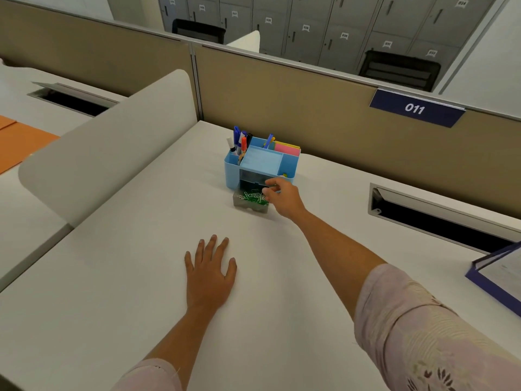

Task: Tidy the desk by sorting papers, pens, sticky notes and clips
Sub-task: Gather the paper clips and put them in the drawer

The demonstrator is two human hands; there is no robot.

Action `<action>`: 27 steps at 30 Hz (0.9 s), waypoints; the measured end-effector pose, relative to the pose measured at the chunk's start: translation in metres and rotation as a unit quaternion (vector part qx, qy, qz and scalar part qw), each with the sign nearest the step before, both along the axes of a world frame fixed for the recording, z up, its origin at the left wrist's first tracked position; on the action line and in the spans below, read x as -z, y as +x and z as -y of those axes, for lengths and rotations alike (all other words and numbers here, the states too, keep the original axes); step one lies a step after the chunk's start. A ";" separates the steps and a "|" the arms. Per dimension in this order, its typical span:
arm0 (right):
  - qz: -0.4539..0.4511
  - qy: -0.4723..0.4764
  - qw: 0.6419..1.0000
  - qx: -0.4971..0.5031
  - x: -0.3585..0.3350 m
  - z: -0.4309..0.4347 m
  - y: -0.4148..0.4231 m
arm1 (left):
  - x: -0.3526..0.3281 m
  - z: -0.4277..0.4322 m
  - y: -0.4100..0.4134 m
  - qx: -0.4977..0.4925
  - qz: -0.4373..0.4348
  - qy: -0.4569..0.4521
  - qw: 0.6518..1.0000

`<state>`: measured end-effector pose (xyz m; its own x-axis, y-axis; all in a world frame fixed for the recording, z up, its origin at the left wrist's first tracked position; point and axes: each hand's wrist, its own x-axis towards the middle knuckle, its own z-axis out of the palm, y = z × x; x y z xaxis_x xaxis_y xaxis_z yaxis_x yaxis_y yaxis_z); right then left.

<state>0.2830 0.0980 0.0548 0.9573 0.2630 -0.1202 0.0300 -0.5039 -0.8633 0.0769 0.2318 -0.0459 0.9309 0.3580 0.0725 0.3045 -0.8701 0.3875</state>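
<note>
A white surface fills most of the view. Near its far edge stands a blue organizer with many little boxes in it. Pens stand up in the box at its back left. Pink and yellow sticky notes sit in the box at its back right. The wide tray in the middle of the organizer has nothing in it.

A small grey drawer sticks out of the front of the organizer, pulled open. A pile of green and white paper clips lies inside it.

The right hand reaches far out to the drawer. Its fingers are curled and sit at the right side of the drawer, just by the clips. I cannot tell if they are holding a clip, holding the drawer, or holding nothing.

The left hand lies flat on the surface, nearer to the person and well apart from the organizer. Its fingers are straight and spread, and they hold nothing.

At the right edge a dark blue folder lies on the surface with paper on top. A long dark slot is cut into the surface on the right. Behind the organizer stands a tan wall with a blue sign that says 011. On the left a white curved board stands up, and past it lie orange folders on the next desk
</note>
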 end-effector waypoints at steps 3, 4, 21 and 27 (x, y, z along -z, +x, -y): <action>0.087 -0.072 0.992 -0.054 0.009 0.001 -0.012 | -0.001 0.000 0.000 0.000 -0.005 0.001 1.000; 0.145 -0.134 0.976 -0.092 0.013 0.003 -0.016 | -0.001 0.000 0.000 0.000 -0.005 0.001 1.000; 0.292 -0.458 0.784 -0.301 0.031 -0.005 -0.024 | -0.002 0.001 0.000 -0.002 -0.003 0.008 1.000; 0.175 -0.479 0.819 -0.263 0.033 -0.019 -0.009 | -0.004 0.001 -0.001 -0.003 -0.007 0.002 1.000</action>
<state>0.2737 0.1170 0.0213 0.7622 0.5949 -0.2552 0.6208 -0.7834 0.0278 0.0764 0.2309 -0.0421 0.9301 0.3624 0.0600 0.3145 -0.8700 0.3796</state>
